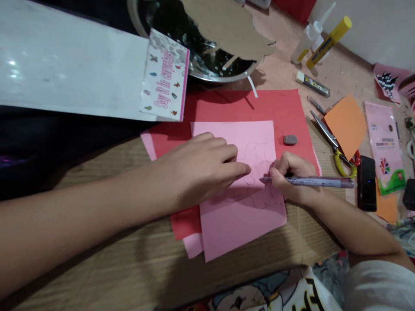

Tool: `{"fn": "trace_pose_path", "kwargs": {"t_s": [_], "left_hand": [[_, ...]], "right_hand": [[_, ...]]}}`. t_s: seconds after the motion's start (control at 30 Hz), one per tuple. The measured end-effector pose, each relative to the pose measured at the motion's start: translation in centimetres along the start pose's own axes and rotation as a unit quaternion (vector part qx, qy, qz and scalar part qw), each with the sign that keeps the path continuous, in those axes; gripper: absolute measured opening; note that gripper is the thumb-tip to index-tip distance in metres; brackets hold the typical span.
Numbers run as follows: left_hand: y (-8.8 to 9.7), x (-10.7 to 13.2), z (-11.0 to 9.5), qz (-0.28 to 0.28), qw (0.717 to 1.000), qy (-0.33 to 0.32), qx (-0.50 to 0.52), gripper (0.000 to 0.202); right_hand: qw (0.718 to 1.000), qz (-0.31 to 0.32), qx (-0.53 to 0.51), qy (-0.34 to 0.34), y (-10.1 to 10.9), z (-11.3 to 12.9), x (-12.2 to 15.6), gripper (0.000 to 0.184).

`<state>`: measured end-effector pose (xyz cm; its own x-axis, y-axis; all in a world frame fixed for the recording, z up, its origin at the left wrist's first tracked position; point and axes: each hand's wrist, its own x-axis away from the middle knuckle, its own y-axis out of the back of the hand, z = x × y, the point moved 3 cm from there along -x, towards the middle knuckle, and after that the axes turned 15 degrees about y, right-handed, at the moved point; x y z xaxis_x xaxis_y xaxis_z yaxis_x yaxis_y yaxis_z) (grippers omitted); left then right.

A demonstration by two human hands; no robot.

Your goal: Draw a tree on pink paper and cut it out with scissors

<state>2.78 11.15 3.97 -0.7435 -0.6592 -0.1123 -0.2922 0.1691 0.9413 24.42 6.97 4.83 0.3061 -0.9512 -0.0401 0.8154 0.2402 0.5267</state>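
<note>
My left hand lies palm down on a sheet of pink paper, its index finger stretched along the surface. Curved pencil lines are drawn on that sheet, partly covered by both hands. My right hand grips a purple pencil, whose dark tip is at the drawn lines. Beneath the pink sheet is a larger piece of red paper, with more pink paper showing at its edges. A grey eraser sits on the red paper, just beyond my right hand.
At the right are scissors, an orange paper square, a black phone-like object and a pink packet. A glue bottle and yellow tube stand behind. A metal bowl and white box border the paper.
</note>
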Motion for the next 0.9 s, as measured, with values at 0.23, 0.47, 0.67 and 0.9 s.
{"fn": "trace_pose_path", "kwargs": {"t_s": [0.23, 0.47, 0.67, 0.9], "left_hand": [[0.03, 0.01, 0.04, -0.013, 1.0, -0.01, -0.007, 0.029], [0.17, -0.07, -0.11, -0.012, 1.0, -0.015, -0.017, 0.03], [0.24, -0.1, -0.1, -0.015, 1.0, -0.019, 0.001, 0.029], [0.02, -0.01, -0.12, -0.029, 0.999, -0.019, 0.0, 0.026]], "right_hand": [[1.0, -0.026, 0.003, -0.01, -0.03, -0.19, 0.13, 0.032], [0.999, -0.015, 0.024, -0.019, 0.19, 0.3, -0.16, 0.029], [1.0, -0.008, 0.023, 0.014, -0.09, -0.04, 0.02, 0.03], [0.996, 0.051, 0.001, 0.075, -0.08, -0.45, 0.08, 0.032]]}}
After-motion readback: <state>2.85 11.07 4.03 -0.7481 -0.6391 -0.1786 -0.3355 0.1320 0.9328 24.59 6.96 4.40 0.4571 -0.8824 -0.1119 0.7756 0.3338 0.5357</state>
